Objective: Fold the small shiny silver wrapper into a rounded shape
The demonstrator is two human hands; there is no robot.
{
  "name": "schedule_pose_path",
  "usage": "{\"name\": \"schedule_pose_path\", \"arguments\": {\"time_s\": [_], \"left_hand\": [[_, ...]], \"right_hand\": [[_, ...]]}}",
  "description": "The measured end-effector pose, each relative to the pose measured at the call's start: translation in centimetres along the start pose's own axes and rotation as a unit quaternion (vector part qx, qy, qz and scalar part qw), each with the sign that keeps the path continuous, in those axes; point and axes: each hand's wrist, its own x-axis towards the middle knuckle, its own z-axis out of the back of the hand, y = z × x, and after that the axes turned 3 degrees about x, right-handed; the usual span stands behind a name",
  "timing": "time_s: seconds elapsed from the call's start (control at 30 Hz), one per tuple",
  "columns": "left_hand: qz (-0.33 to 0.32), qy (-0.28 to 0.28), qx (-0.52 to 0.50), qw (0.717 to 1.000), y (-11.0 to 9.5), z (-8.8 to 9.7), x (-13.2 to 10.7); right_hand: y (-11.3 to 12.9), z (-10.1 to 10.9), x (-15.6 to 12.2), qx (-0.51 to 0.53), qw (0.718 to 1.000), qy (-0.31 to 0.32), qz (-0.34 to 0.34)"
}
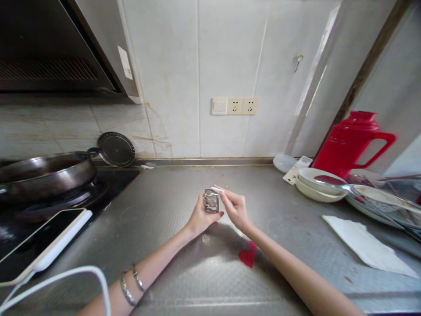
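My left hand (pixel 197 217) is wrapped round a small dark grey rectangular case (pixel 211 202) with a shiny, reflective face, and holds it upright above the metal counter. I cannot make out exactly what kind of case it is. Fingers pinched, my right hand (pixel 237 208) grips a small white piece (pixel 217 190) that looks like folded tissue, against the case's upper right edge. Below my right wrist, a red heart-shaped piece (pixel 248 254) lies on the counter, partly beside the forearm.
At left, a steel pan (pixel 49 177) sits on the black stove, with a phone (pixel 39 245) and white cable nearer me. A round black perforated disc (pixel 116 149) leans on the wall. Rightward stand a red thermos (pixel 348 142), stacked bowls (pixel 320 193) and a white paper sheet (pixel 366 243).
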Motion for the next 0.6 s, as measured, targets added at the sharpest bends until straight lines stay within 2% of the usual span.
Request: {"name": "schedule_pose_path", "arguments": {"time_s": [0.1, 0.17, 0.27, 0.37, 0.43, 0.5, 0.6], "left_hand": [[-0.014, 0.003, 0.017, 1.0, 0.0, 0.0, -0.1], [-0.014, 0.002, 0.02, 1.0, 0.2, 0.1, 0.0], [-0.001, -0.004, 0.027, 1.0, 0.7, 0.3, 0.4], [-0.006, -0.008, 0.028, 1.0, 1.0, 0.6, 0.7], [-0.013, -0.009, 0.026, 1.0, 0.9, 0.6, 0.8], [-0.005, -0.014, 0.03, 0.999, 0.7, 0.6, 0.7], [0.01, -0.03, 0.043, 0.999, 0.4, 0.5, 0.6]], "right_hand": [[-0.1, -0.3, 0.1, 0.007, 0.999, -0.016, -0.042], [-0.1, -0.3, 0.1, -0.002, 1.0, -0.016, -0.022], [0.2, -0.2, -0.2, -0.033, 0.997, -0.002, 0.065], [0.3, 0.1, -0.2, -0.068, 0.982, 0.045, 0.172], [0.3, 0.3, 0.0, -0.08, 0.972, 0.075, 0.208], [0.2, 0.4, 0.2, -0.078, 0.977, 0.072, 0.187], [0.1, 0.2, 0.3, -0.062, 0.993, 0.029, 0.101]]}}
